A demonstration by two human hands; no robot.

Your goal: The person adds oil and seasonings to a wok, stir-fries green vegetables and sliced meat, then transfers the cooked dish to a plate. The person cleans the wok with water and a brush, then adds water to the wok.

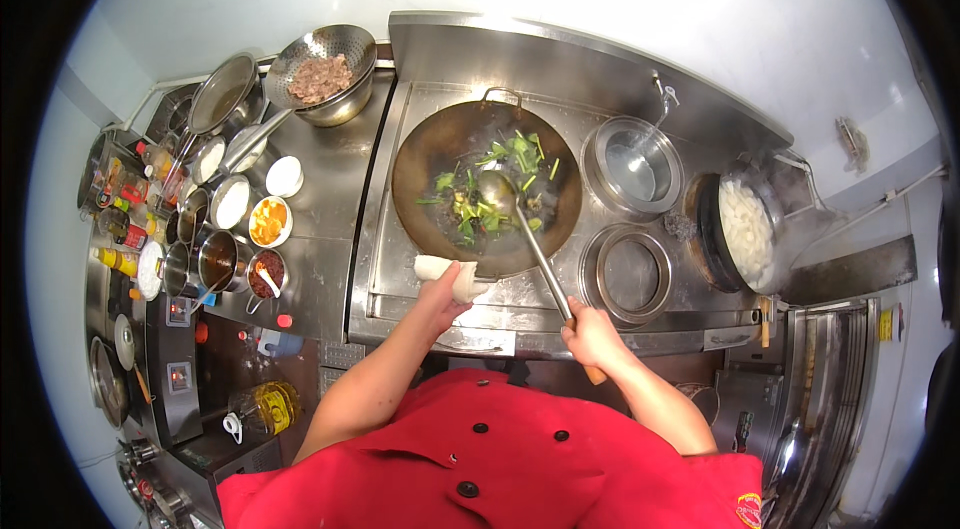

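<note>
A large wok (420,146) sits on the stainless steel range in front of me, with chopped leafy greens (517,151) and paler stem pieces in it. My left hand (444,295) grips a folded white cloth (431,266) at the wok's near rim; the handle under it is hidden. In my right hand (591,334) is the wooden grip of a long metal wok ladle (544,259). The ladle's bowl rests among the greens near the wok's centre. Some steam or smoke hangs over the food.
Right of the wok stand a pot of water (634,165) under a tap (666,95), a round metal ring (626,274) and a steaming wok of white pieces (746,232). Leftward are a colander of meat (321,78), seasoning pots (221,253), a bowl of orange-yellow pieces (270,221) and several bottles (127,229).
</note>
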